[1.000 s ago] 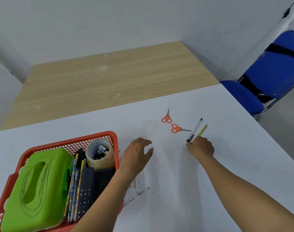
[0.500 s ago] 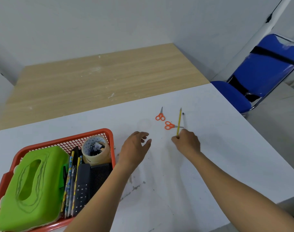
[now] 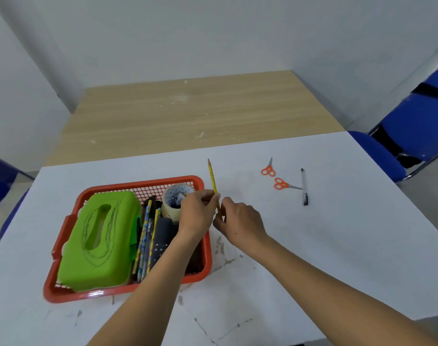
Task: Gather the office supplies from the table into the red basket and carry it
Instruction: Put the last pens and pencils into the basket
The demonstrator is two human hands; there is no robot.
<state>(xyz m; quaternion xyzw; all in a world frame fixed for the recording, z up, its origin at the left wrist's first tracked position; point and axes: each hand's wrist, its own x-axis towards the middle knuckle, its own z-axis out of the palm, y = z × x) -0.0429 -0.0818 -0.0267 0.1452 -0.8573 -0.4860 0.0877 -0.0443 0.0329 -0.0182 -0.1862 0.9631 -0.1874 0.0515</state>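
Pencil (image 3: pixel 212 179), lifted off the counter (image 3: pixel 337 233), was pinched by right grip (image 3: pixel 240 221) and left grip (image 3: pixel 196 213) beside the red basket (image 3: pixel 128 294), black pen (image 3: pixel 304 187) and orange scissors (image 3: pixel 281 184) still waiting to their right.

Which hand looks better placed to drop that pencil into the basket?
Left. Both hands pinch the pencil, but the left hand is over the basket, while the right hand is outside its rim.

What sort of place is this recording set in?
Probably a plain office or meeting room: a white table butted against a wooden table, bare white walls and a blue chair beside them.
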